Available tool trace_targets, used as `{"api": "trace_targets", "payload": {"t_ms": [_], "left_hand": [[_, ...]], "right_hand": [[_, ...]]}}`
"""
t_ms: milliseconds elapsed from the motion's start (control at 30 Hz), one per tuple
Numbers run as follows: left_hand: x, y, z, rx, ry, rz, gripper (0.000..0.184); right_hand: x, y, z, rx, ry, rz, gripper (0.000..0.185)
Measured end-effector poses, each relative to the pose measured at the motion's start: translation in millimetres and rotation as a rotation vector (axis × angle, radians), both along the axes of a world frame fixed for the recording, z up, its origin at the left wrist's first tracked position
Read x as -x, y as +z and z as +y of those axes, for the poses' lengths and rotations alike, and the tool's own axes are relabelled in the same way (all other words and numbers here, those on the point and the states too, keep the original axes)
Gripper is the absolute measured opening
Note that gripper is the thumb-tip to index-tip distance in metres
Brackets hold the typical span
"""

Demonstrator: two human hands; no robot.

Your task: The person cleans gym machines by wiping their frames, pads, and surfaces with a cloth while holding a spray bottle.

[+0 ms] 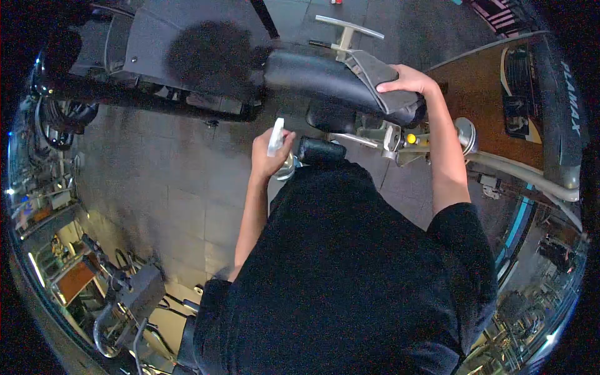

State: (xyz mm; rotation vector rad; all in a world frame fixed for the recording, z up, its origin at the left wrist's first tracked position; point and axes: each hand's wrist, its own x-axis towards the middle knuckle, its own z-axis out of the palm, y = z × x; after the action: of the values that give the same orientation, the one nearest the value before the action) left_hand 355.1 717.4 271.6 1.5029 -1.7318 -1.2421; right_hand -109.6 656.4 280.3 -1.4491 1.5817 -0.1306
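My left hand [265,153] is wrapped around a spray bottle [275,134] with a white trigger head. Part of its clear body shows below the fingers, close to my shirt. A grey cloth [375,72] is draped over the right end of a long black padded cushion [312,74]. My right hand [411,81] presses on this cloth, thumb on top, its other fingers mostly hidden at the far side. The cloth lies against the pad and hangs down toward its near edge.
Below the cushion are a smaller black pad [322,150] and a metal frame with a yellow knob [411,139]. Behind stands a T-shaped handle [349,30]. A large dark machine [187,50] is at the upper left; a brown-panelled machine [481,94] is at the right.
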Motion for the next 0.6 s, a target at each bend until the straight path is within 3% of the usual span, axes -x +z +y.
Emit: {"api": "trace_targets", "payload": {"t_ms": [33,100,167,233,333,433,500,600], "left_hand": [[7,-1,-6,0.001,-0.005,0.001,0.024],[23,5,-17,0.233,-0.157,-0.107,0.027],[45,15,-19,0.019,-0.13,-0.002,0.032],[70,25,-24,0.212,-0.28,-0.055,0.029],[109,33,-19,0.164,-0.448,-0.021,0.027],[145,18,-14,0.223,-0.564,0.002,0.029],[164,15,-8,0.218,-0.585,0.02,0.029],[181,17,-2,0.194,-0.609,-0.065,0.03]], "right_hand": [[-5,4,11,0.06,-0.04,0.003,0.107],[-12,19,28,0.1,-0.066,-0.066,0.098],[-10,26,41,0.137,-0.138,0.016,0.087],[9,19,54,0.198,-0.166,0.083,0.07],[17,54,89,0.188,-0.512,-0.244,0.055],[71,43,137,0.403,-0.869,-0.41,0.067],[82,52,177,0.641,-1.107,-0.655,0.073],[44,96,220,1.02,-1.409,-0.846,0.075]]}}
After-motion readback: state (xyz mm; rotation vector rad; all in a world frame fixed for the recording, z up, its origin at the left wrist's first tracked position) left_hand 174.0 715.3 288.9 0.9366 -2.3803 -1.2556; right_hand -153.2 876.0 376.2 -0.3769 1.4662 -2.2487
